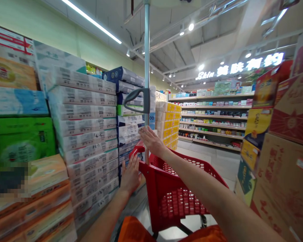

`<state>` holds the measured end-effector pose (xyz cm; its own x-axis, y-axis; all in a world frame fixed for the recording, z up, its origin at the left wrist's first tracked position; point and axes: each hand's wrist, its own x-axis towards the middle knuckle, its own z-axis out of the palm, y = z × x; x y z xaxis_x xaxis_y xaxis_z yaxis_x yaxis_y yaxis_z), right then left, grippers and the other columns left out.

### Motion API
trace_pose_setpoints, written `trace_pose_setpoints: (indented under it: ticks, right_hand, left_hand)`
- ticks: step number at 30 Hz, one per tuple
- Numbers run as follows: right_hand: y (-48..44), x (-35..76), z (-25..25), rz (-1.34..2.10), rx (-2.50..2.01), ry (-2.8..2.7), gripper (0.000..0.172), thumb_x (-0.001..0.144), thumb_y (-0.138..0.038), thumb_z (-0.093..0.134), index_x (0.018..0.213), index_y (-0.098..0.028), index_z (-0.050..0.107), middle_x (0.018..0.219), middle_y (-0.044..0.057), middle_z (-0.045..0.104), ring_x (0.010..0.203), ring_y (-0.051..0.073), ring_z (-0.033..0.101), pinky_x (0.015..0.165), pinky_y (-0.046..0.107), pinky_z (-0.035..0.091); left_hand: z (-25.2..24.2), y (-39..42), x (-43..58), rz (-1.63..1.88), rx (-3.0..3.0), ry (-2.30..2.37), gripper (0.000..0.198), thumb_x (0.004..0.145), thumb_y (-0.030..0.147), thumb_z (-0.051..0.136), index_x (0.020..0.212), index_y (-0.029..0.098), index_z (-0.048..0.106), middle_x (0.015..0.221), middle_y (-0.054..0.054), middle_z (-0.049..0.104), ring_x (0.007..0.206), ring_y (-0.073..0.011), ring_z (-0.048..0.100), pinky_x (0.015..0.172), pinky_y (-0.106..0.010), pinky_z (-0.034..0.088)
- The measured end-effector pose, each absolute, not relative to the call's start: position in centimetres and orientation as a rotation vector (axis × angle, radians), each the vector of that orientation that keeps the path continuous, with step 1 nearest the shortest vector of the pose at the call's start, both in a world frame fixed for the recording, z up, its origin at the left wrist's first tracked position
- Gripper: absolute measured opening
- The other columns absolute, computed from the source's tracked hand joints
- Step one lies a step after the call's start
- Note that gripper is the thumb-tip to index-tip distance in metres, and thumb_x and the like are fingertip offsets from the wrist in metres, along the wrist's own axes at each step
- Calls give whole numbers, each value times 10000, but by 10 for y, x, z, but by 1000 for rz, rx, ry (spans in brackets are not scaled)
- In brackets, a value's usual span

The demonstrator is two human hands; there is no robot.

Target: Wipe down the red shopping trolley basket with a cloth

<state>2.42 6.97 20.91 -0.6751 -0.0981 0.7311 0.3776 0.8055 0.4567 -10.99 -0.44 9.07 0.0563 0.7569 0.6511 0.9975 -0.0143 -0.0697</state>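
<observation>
Both hands open against stacked tissue packs

Left hand [130,174] and right hand [151,141] press flat, gripping nothing; tissue packs [127,132] look soft, light: clasp the sides. Red basket [181,188] below.

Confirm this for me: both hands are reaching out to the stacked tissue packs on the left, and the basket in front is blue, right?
Not quite. The head view shows the basket is red, not blue. The rest holds: the left hand and right hand both reach toward the stacked tissue packs on the left.

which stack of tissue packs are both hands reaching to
The blue-and-white wrapped stack beside the red plastic basket; left hand and right hand meet it.
</observation>
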Motion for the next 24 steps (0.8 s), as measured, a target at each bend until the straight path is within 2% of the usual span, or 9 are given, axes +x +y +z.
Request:
trace_pose_setpoints:
  ticks: [2,4,11,17,24]
  right_hand:
    - [69,35,171,-907,-119,-2304,303,860,-107,389,1124,-95,536,1262,87,486,1289,206,224,1075,436,224]
    - [69,42,154,-1002,-71,-2359,296,857,-116,408,1120,-90,541,1246,88,503,1272,210,268,1065,411,264]
    - [74,28,215,-978,-340,-2084,311,878,-111,360,1132,-82,537,1276,109,469,1283,238,235,1064,454,237]
    - [69,41,162,-1050,-125,-2294,319,864,-122,401,1160,-77,512,1241,96,506,1258,216,300,1053,410,281]
    - [78,29,224,-926,-325,-2085,320,892,-134,344,1158,-90,517,1284,104,460,1297,215,199,1068,453,225]
  left_hand:
    - [89,-5,-113,-588,-1841,-1733,610,696,186,439,1290,114,325,1388,-122,319,1306,-243,205,1051,-519,123]
    - [89,-5,-115,-571,-1864,-1723,617,691,194,446,1292,125,322,1386,-113,327,1307,-244,202,1049,-528,126]
    - [89,-7,-113,-598,-1881,-1692,634,693,190,415,1307,93,291,1399,-109,297,1307,-229,203,1059,-524,102]
    - [90,-7,-115,-548,-1927,-1711,639,680,198,430,1298,93,311,1389,-114,314,1298,-246,227,1049,-547,102]
    - [91,-8,-114,-550,-1904,-1690,668,678,187,422,1319,86,264,1408,-115,273,1310,-235,194,1052,-535,101]
